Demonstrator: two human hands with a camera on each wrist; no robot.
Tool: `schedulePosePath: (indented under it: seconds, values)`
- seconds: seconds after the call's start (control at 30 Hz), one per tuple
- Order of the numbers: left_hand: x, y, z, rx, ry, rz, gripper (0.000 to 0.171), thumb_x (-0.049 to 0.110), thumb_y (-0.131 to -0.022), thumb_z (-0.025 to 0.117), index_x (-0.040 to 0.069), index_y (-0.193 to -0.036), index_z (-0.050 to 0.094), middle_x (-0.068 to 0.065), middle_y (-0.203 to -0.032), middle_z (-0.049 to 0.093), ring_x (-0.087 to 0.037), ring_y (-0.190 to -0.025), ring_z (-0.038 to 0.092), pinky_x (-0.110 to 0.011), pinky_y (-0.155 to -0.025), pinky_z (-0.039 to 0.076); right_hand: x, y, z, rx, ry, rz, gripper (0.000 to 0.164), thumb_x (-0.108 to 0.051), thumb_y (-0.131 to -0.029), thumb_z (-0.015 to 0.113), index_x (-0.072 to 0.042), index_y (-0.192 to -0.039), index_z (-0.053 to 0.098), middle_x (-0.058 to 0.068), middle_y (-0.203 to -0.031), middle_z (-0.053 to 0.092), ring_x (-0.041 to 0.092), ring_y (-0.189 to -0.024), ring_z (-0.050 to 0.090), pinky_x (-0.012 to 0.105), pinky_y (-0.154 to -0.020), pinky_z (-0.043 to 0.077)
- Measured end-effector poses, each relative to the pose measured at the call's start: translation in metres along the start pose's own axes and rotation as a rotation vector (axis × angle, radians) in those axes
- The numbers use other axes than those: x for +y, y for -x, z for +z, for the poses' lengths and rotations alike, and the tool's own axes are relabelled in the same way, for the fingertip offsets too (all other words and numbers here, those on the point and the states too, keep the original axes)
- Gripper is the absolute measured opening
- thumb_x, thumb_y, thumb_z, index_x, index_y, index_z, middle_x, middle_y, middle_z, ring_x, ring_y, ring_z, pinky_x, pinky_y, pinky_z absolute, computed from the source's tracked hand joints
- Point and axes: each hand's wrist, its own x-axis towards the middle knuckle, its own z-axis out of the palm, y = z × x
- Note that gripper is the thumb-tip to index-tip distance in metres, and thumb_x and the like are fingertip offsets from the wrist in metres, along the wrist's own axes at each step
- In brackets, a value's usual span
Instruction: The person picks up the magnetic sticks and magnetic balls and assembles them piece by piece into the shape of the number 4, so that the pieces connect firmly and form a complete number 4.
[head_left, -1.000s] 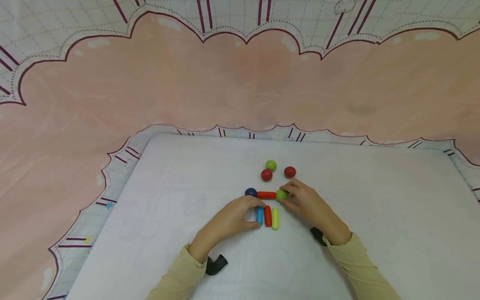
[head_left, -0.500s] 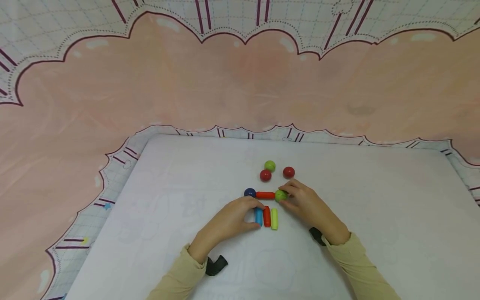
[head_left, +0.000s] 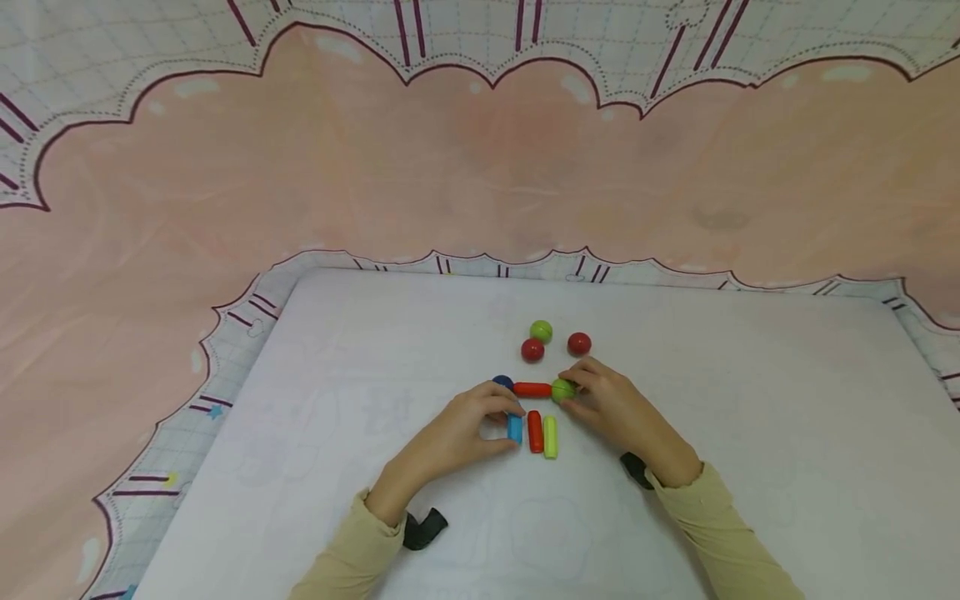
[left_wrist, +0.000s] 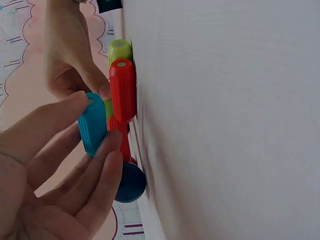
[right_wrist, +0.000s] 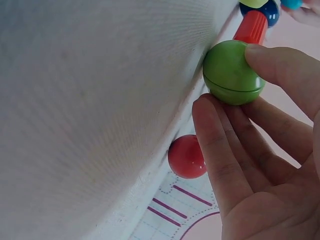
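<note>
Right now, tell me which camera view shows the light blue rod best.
The left wrist view: the light blue rod appears large there, pinched by the left hand, with its ridged side and one end showing. The head view shows it small and partly covered by the hand; the right wrist view catches only a bit at the top edge.

At the centre of the head view we see a sky-blue rod [head_left: 514, 430], a red rod [head_left: 535, 432] and a yellow-green rod [head_left: 551, 437]; just above, a navy ball [head_left: 502, 382], a second red rod [head_left: 533, 390] and a green ball [head_left: 563, 390] with a thin dark line round it. Higher up we find a plain red ball [head_left: 532, 350]. Our tabletop [head_left: 375, 350] is white, the sleeves [head_left: 348, 542] at the bottom beige, and the peach backdrop [head_left: 450, 167] across the top has maroon scallops and a pale-blue grid
</note>
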Motion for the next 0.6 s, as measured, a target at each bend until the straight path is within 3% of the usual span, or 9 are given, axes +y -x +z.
schedulePosePath:
  seconds: [0.37,0.6]
  values:
    - [-0.0027,0.0025,-0.0054,0.048,0.069,0.007,0.035,0.014,-0.082,0.082,0.003,-0.113,0.070,-0.004,-0.117,0.061,-0.019,-0.095,0.065,-0.028,-0.086,0.056,0.0011,0.0003,-0.0007,0.017,-0.004,-0.016,0.035,-0.013,-0.082,0.082,0.000,-0.112,0.071,0.005,-0.102,0.062,0.016,-0.088,0.064,0.032,-0.080,0.059]
    - [-0.0054,0.0027,-0.0081,0.103,0.100,-0.024,0.029,0.011,-0.084,0.080,0.003,-0.111,0.071,-0.004,-0.118,0.062,-0.016,-0.094,0.066,-0.025,-0.084,0.056,0.0028,0.0005,0.0016,0.029,-0.005,-0.029,0.033,-0.011,-0.082,0.082,0.000,-0.111,0.071,0.005,-0.102,0.061,0.016,-0.088,0.064,0.032,-0.079,0.059]
